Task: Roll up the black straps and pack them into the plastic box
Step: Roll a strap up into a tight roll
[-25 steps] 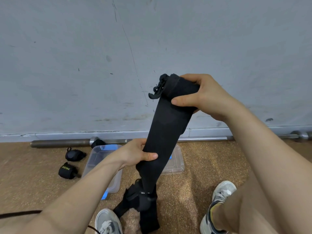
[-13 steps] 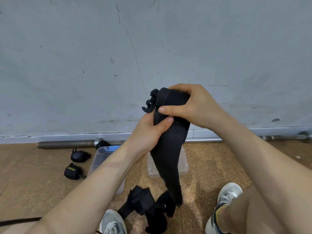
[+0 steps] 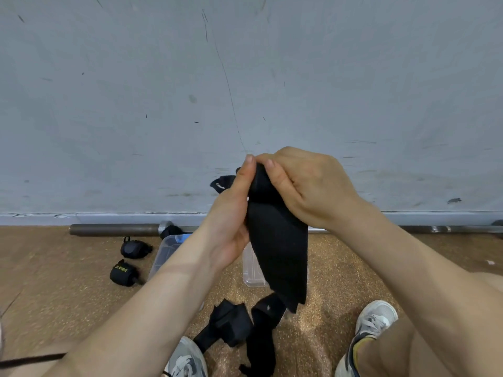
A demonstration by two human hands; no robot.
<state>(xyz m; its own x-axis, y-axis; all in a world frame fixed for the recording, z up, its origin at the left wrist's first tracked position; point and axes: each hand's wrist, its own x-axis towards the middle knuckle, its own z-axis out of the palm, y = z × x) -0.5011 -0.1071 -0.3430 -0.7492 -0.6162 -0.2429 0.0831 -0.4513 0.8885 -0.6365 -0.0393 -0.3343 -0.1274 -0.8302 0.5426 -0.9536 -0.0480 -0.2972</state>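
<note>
Both hands meet in front of the grey wall (image 3: 245,77), closed on the top end of a black strap (image 3: 277,251). The right hand (image 3: 307,186) curls its fingers and thumb over the strap's upper end. The left hand (image 3: 231,213) grips it from the left side, thumb pointing up along the fabric, with its other fingers hidden behind. A black plastic clip (image 3: 221,182) sticks out to the left, just beside the left thumb. The rest of the strap hangs down flat and wide, its lower end clear of the floor.

On the brown floor (image 3: 68,295) below, loose straps (image 3: 231,322) lie crumpled between two grey sneakers (image 3: 373,325). The clear plastic box (image 3: 163,254) sits farther back, mostly hidden by the left forearm. A second clear plastic piece (image 3: 251,270) shows just right of that arm, behind the hanging strap; whether it is a lid or a tray cannot be told. Left of the box lie two rolled straps (image 3: 134,248), the nearer one with yellow lettering. A metal barbell bar (image 3: 114,229) runs along the foot of the wall.
</note>
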